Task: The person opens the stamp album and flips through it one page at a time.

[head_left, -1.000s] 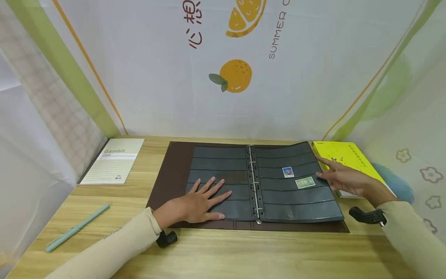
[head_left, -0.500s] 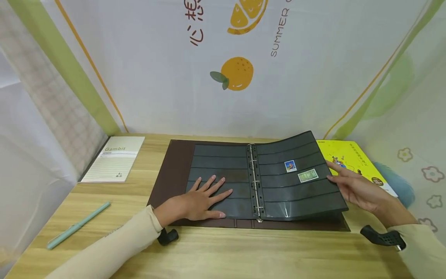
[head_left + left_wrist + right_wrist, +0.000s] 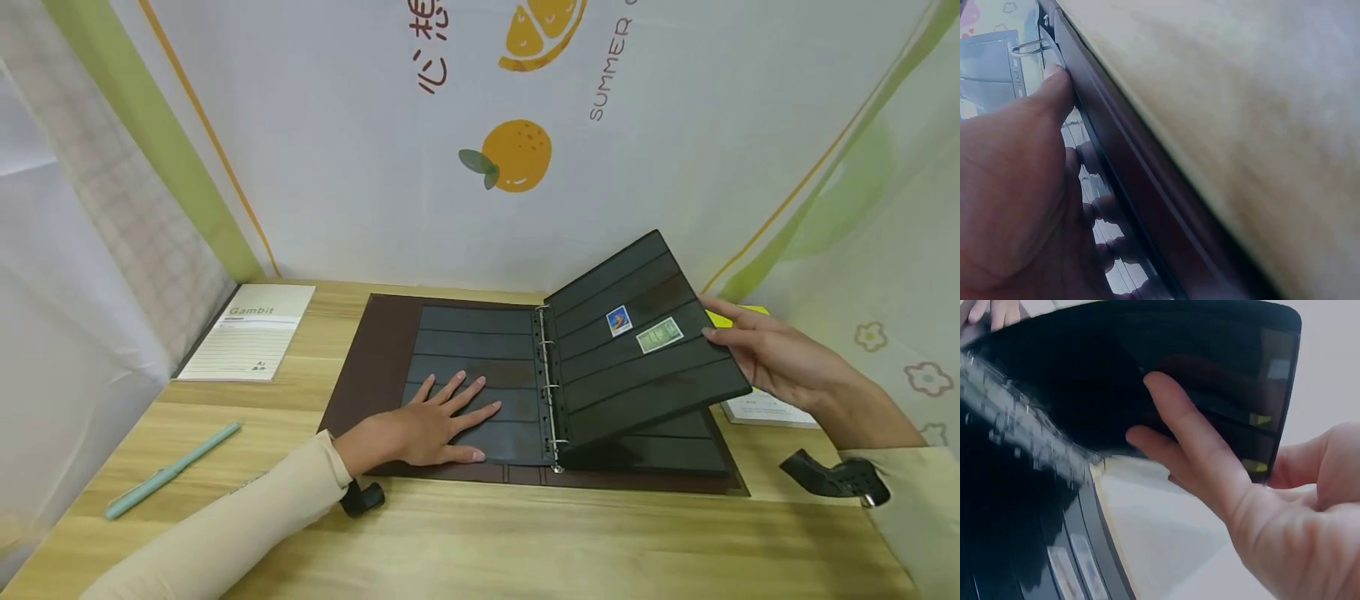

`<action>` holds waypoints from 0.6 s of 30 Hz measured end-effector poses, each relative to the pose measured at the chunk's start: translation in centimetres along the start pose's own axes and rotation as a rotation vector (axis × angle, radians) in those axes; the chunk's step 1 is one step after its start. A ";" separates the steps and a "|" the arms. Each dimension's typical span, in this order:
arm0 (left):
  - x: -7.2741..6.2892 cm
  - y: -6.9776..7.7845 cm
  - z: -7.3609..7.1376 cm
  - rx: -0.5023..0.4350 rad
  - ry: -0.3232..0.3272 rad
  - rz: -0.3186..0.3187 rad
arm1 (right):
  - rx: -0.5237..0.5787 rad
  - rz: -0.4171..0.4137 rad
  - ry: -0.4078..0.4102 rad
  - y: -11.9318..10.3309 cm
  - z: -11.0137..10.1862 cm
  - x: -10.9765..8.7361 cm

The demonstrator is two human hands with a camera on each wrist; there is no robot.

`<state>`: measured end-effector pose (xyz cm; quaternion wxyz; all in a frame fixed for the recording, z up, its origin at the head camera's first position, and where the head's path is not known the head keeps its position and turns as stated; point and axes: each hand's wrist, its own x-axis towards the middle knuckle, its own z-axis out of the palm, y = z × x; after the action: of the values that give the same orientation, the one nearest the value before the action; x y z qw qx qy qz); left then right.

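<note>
A stamp album [image 3: 372,358] with a dark brown cover lies spread on the table, its black strip pages held by metal rings [image 3: 550,386]. My left hand [image 3: 435,431] rests flat with spread fingers on the left page [image 3: 480,320]. With thumb and fingers, my right hand [image 3: 783,354] pinches the outer edge of a right-side page [image 3: 637,379], which slopes up from the rings. On that page sit a blue stamp [image 3: 618,321] and a green stamp [image 3: 660,335]. In the right wrist view, fingers [image 3: 1200,440] lie along the page's underside; two pale rectangles [image 3: 1066,572] show on the page below.
A Gambit notebook [image 3: 243,337] lies at the back left, with a pale green pen [image 3: 172,471] in front of it. Behind the right hand is a yellow book [image 3: 738,312], partly covered by the lifted page and hand. A printed curtain [image 3: 375,192] hangs behind the table.
My right hand has raised the page's outer edge from nearly flat to a steep slope, uncovering part of the page beneath. The left hand has stayed in place.
</note>
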<state>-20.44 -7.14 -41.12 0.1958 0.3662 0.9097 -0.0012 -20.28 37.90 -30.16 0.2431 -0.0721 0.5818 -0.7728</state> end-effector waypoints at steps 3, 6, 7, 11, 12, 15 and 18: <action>0.0 0.0 0.0 -0.004 0.003 0.000 | -0.006 -0.002 0.019 -0.3 0.3 0.5; 0.0 0.0 0.0 -0.008 0.007 0.004 | -0.003 0.004 0.032 -0.3 0.6 0.9; 0.0 0.0 0.0 -0.011 0.006 0.005 | 0.010 0.006 0.021 -0.3 0.7 1.1; 0.0 0.0 0.0 -0.009 -0.005 -0.001 | 0.067 0.038 -0.027 -0.2 1.3 1.5; 0.0 0.0 0.0 -0.005 -0.003 -0.001 | 0.068 0.046 -0.029 -0.2 1.6 1.6; 0.0 0.0 -0.1 0.016 0.019 0.002 | 0.044 0.074 -0.021 -0.3 2.5 1.9; 0.0 0.2 -0.3 0.015 0.053 -0.001 | 0.012 0.102 -0.004 -0.5 3.3 2.2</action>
<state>-20.39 -6.98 -40.80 0.1688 0.3673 0.9147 0.0018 -21.04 34.11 -28.98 0.2836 -0.0426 0.5795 -0.7628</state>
